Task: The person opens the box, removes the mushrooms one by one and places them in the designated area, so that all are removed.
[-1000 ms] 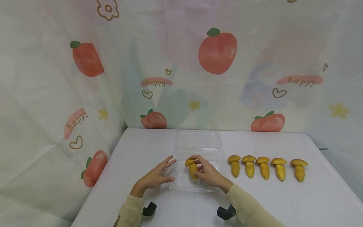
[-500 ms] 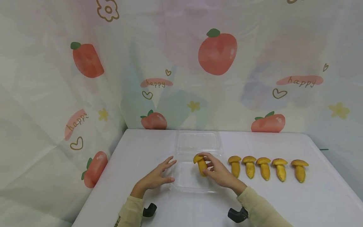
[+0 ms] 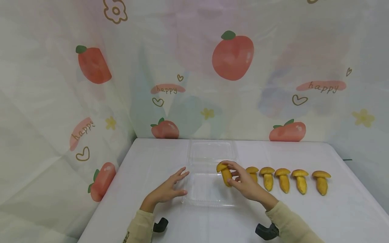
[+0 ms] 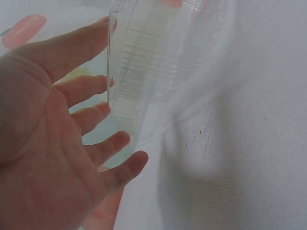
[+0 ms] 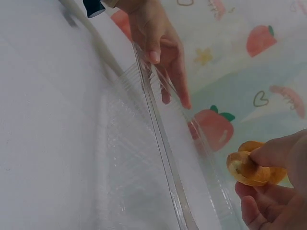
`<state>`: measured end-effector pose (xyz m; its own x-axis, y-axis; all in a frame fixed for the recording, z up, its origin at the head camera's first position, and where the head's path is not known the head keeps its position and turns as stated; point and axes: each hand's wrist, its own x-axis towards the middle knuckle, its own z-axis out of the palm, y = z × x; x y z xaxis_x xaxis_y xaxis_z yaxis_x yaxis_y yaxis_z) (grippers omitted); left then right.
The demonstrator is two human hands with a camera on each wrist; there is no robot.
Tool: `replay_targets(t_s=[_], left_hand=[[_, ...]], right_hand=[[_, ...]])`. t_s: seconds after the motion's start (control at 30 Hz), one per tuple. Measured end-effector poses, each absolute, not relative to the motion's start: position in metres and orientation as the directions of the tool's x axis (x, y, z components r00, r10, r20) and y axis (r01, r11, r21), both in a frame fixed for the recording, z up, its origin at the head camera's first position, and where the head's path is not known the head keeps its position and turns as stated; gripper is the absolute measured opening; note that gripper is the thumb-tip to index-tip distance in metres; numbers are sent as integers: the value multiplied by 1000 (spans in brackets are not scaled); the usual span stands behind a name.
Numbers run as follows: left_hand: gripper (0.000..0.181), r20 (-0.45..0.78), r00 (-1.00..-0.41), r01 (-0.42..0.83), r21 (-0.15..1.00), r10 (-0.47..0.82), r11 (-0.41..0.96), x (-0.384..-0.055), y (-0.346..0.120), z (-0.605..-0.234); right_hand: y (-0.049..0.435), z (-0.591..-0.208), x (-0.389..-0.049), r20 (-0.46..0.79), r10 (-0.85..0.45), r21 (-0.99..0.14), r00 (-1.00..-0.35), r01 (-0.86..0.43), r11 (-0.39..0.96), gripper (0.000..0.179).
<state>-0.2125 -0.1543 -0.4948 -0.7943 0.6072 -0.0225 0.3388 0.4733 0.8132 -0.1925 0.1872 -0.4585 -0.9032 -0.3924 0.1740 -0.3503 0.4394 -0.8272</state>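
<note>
My right hand (image 3: 247, 185) pinches a yellow-brown mushroom (image 3: 226, 176) between thumb and fingers, cap up and stem tilted. It is over the right side of a clear plastic clamshell box (image 3: 202, 192). In the right wrist view, the stem end of the mushroom (image 5: 253, 170) faces the camera, raised above the box. At the box's left edge, my left hand (image 3: 165, 189) has its fingers spread and holds nothing. The left wrist view has those fingertips close to the box wall (image 4: 144, 72); whether they touch is hard to tell.
Several similar mushrooms (image 3: 284, 180) lie in a row right of the box, the leftmost (image 3: 252, 171) partly behind my right hand. The box's lid (image 3: 212, 151) lies folded back toward the printed backdrop (image 3: 194, 67). White cloth covers the table (image 3: 152, 155).
My right hand has carried the mushroom rightward and slightly up, from over the box's middle to its right side. My left hand has stayed in place.
</note>
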Motion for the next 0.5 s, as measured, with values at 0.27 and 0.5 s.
replay_targets(t_s=[0.27, 0.5], left_hand=[[75, -26, -797, 332, 816, 604, 473, -214, -154, -497], [76, -23, -795, 332, 819, 606, 467, -215, -153, -498]], right_hand=[[201, -456, -189, 226, -384, -798, -895, -396, 454, 53], [212, -448, -184, 237, -360, -793, -902, -393, 465, 54]])
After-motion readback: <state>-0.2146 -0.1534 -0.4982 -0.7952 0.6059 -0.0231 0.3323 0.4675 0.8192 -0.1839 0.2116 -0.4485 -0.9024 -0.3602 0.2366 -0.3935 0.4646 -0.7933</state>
